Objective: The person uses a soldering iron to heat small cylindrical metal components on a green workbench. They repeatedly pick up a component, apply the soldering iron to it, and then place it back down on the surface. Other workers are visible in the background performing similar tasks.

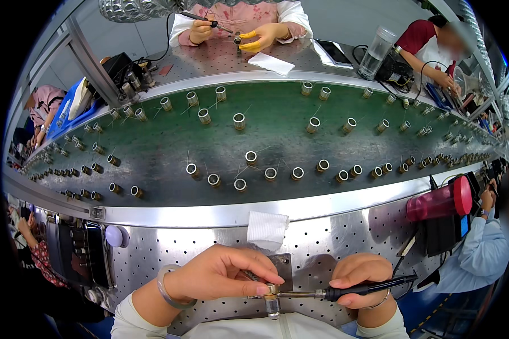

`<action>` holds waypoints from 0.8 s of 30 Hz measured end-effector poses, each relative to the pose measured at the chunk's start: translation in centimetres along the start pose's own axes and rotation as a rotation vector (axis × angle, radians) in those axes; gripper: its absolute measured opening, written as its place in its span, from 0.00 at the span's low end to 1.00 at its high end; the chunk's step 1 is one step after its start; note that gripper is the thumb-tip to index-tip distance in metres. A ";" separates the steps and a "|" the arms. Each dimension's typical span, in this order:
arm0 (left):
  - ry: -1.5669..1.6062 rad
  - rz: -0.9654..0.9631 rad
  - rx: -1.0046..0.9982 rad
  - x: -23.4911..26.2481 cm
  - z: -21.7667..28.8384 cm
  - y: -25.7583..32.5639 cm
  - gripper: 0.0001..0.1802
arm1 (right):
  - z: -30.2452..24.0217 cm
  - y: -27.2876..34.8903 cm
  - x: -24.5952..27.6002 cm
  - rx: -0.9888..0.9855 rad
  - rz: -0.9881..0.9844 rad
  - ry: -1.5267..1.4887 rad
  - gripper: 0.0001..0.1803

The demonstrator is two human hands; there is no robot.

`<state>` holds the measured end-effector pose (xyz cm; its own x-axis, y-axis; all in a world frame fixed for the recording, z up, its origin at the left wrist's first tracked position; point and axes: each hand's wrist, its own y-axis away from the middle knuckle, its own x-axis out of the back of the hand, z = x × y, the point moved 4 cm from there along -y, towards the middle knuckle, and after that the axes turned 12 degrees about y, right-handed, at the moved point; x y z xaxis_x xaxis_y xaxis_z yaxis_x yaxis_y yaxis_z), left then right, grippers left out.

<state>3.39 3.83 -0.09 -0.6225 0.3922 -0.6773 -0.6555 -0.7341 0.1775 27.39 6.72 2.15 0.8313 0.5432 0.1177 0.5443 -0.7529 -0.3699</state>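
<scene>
My left hand [223,274] is closed, thumb and fingers pinching the top of a small metal cylinder [272,305] that stands upright close to my body. In my right hand [359,274] is a soldering iron [387,284] with a black handle, held level. Its metal shaft points left, and the tip meets the upper part of the cylinder; the exact contact spot is too small to make out. A dark metal plate [284,264] lies behind the cylinder, partly covered by my left hand. Beyond it rests a folded white cloth [267,229].
A green conveyor belt [164,141] runs crosswise, bearing many metal cylinders with thin wires. At right stand a pink jar [435,200] and a black box with a blue display [448,233]. A phone [98,254] lies left. Across the belt, another person's hands [260,38] work with a soldering iron.
</scene>
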 end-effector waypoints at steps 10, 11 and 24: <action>0.011 0.022 0.020 -0.2 0.0 0.1 0.18 | 0.1 0.0 0.1 0.012 0.017 -0.029 0.14; 0.002 0.018 0.023 -0.2 0.0 0.0 0.18 | 0.1 0.0 0.1 0.015 0.015 -0.024 0.14; -0.005 0.004 0.036 0.2 -0.2 -0.1 0.18 | 0.3 0.8 0.7 -0.052 0.114 -0.058 0.13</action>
<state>3.40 3.85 -0.36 -0.6274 0.3921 -0.6727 -0.6677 -0.7154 0.2058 28.37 6.63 1.65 0.8808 0.4730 0.0233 0.4534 -0.8281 -0.3295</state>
